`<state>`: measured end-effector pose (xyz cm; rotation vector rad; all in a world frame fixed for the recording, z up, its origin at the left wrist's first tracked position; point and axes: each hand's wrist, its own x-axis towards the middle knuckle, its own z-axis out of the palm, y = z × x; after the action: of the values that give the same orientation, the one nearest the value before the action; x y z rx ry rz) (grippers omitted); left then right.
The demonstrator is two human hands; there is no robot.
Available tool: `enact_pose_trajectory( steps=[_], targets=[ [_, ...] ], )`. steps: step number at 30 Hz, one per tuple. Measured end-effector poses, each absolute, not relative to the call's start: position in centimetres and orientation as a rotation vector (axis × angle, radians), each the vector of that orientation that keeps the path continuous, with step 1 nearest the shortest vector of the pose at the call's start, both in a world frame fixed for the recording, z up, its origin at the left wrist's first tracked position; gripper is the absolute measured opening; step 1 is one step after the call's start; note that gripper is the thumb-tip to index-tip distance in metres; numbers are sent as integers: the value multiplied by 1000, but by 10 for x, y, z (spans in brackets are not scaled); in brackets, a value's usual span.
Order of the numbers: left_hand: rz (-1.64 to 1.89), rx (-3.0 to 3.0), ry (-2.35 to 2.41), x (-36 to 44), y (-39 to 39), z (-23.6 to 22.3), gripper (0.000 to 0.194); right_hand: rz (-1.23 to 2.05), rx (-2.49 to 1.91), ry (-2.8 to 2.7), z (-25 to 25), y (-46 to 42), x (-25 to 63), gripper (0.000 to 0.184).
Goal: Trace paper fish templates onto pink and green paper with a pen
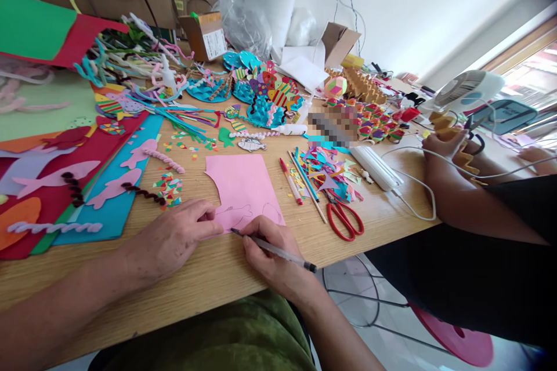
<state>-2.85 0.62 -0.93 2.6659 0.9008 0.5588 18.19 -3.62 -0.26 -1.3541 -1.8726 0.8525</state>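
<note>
A pink paper sheet (pixel 241 185) lies on the wooden table (pixel 209 278) near its front edge, with pencil outlines of fish drawn along its lower edge. My left hand (pixel 174 237) rests on the table with its fingers pressing the sheet's lower left corner. My right hand (pixel 270 255) is closed around a pen (pixel 278 252), whose tip touches the sheet's bottom edge.
Red-handled scissors (pixel 343 219), pencils (pixel 304 182) and coloured paper scraps (pixel 331 168) lie right of the sheet. Felt sheets with fish shapes (pixel 87 185) cover the left. Blue fish crafts (pixel 261 93), pipe cleaners and cardboard boxes stand behind. Another person's hands (pixel 444 145) hold a yellow paper piece at right.
</note>
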Motion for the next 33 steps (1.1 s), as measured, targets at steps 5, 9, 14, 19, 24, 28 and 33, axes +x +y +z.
enact_pose_trajectory(
  steps=[5,9,14,19,24,28,33],
  targets=[
    [551,2655,891,-29,5,-9,41,812,-1326,-1876,-4,-36,182,10],
    [546,2650,888,-30,5,-10,43,822,-1333,-1860,-2,-37,183,10],
    [545,2663,887,-30,5,-11,42,852,-1351,-1850,0,-37,183,9],
    [552,2671,899,-29,5,-9,42,817,-1338,-1872,-3,-36,183,9],
    [544,2676,899,-28,6,-8,44,783,-1323,-1883,-2,-36,182,10],
    [549,2675,893,-28,6,-8,43,807,-1342,-1847,0,-37,184,10],
    [544,2654,893,-29,5,-7,43,843,-1359,-1772,2,-40,185,9]
  ],
)
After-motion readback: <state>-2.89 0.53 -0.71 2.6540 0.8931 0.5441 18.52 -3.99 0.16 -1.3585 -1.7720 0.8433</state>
